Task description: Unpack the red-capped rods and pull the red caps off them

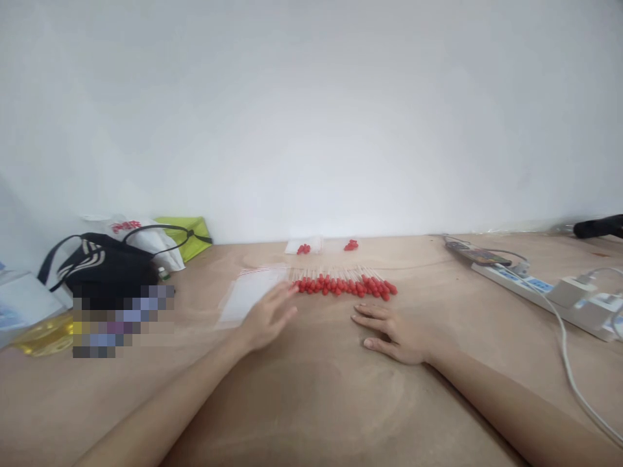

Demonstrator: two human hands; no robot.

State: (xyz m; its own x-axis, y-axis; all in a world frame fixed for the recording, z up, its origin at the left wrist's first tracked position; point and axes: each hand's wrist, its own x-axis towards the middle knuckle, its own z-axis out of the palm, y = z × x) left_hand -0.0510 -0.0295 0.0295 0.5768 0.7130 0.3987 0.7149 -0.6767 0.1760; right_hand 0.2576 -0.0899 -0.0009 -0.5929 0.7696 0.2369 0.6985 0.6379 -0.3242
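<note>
A row of thin pale sticks with red oval tips [335, 285] lies side by side on the wooden table, red ends towards me. My left hand [269, 318] is at the row's left end, fingers stretched and thumb apart; its fingertips reach the leftmost red tip, and I cannot tell whether they touch it. Partly behind that hand lies a stack of clear flat plastic bags [238, 298]. Just in front of the row's right part, my right hand [396, 334] rests with its fingers spread, holding nothing. Farther back are two small red-tipped bunches, a left one [304, 249] and a right one [351, 245].
To the left stand a black bag [109, 266], a white plastic bag [168, 246], a yellow-green bag [197, 240] and a bottle of yellow liquid [46, 334]. On the right, a power strip [540, 292] carries chargers, a phone [479, 253] and a white cable [564, 353].
</note>
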